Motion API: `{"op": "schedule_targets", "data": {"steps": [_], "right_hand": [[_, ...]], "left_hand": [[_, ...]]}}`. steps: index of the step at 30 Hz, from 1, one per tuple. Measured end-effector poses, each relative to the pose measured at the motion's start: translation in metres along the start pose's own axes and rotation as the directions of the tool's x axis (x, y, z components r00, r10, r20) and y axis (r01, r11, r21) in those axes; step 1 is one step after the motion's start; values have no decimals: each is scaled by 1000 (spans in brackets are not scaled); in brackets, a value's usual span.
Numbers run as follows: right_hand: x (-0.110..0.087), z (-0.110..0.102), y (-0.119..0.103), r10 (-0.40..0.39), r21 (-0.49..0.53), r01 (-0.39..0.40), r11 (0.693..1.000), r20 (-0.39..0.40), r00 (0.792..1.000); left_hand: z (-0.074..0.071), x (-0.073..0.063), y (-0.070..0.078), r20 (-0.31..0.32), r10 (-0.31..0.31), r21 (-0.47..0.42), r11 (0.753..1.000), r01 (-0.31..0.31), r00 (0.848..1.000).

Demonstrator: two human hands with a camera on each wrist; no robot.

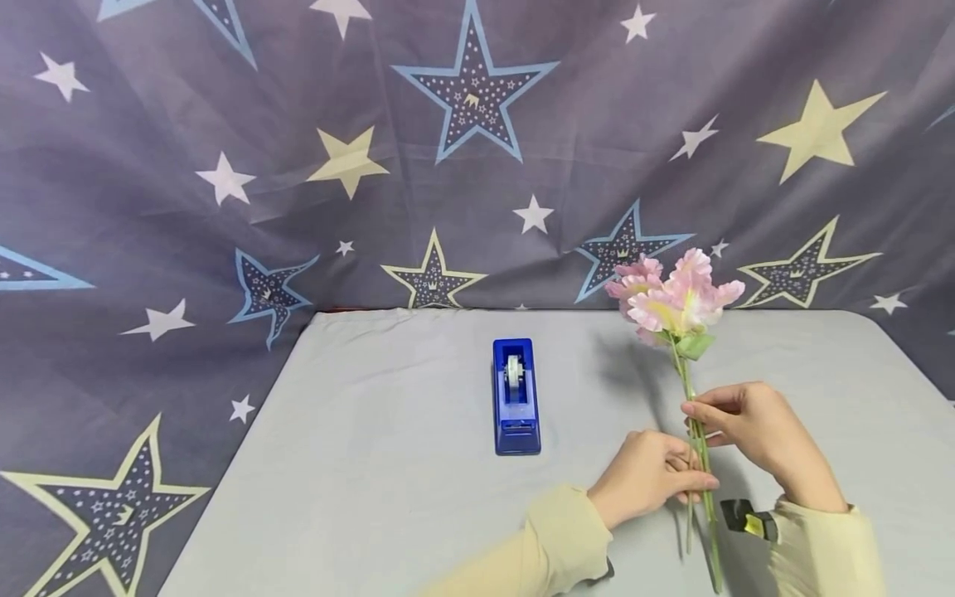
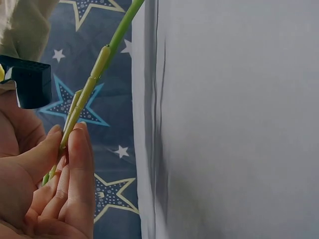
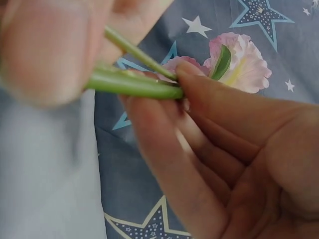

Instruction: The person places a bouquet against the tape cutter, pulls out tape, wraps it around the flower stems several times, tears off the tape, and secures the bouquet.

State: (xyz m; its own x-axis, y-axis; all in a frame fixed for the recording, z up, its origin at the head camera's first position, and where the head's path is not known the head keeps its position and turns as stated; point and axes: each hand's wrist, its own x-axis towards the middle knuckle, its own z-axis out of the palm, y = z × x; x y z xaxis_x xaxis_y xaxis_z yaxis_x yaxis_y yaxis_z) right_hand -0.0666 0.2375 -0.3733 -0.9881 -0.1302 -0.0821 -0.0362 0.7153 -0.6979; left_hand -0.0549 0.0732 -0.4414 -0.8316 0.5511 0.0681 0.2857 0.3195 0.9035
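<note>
Pink artificial flowers (image 1: 675,298) stand upright at the right of the table, their green stems (image 1: 705,514) slanting down toward its front edge. Low on the stems, my left hand (image 1: 649,473) pinches them between thumb and fingers; its grip shows close up in the left wrist view, around a stem (image 2: 82,102). Higher up, below the blooms, my right hand (image 1: 764,431) pinches the stems between its thumb and fingertips. In the right wrist view, two stem ends or sections (image 3: 129,82) run into the fingers, and petals (image 3: 244,69) show behind.
A blue tape dispenser (image 1: 516,398) with a roll of clear tape stands mid-table, left of the hands. Pale grey cloth covers the table (image 1: 358,464). Behind it hangs a dark star-patterned curtain (image 1: 283,99). A black wrist device (image 1: 746,520) sits at my right sleeve.
</note>
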Motion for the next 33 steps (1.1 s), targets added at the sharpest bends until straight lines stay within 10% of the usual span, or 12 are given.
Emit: {"op": "schedule_targets", "data": {"steps": [33], "right_hand": [[1, -6, 26, 62, 36, -62, 997, 9, 998]], "left_hand": [[24, 17, 4, -2, -73, 69, 995, 73, 997]]}}
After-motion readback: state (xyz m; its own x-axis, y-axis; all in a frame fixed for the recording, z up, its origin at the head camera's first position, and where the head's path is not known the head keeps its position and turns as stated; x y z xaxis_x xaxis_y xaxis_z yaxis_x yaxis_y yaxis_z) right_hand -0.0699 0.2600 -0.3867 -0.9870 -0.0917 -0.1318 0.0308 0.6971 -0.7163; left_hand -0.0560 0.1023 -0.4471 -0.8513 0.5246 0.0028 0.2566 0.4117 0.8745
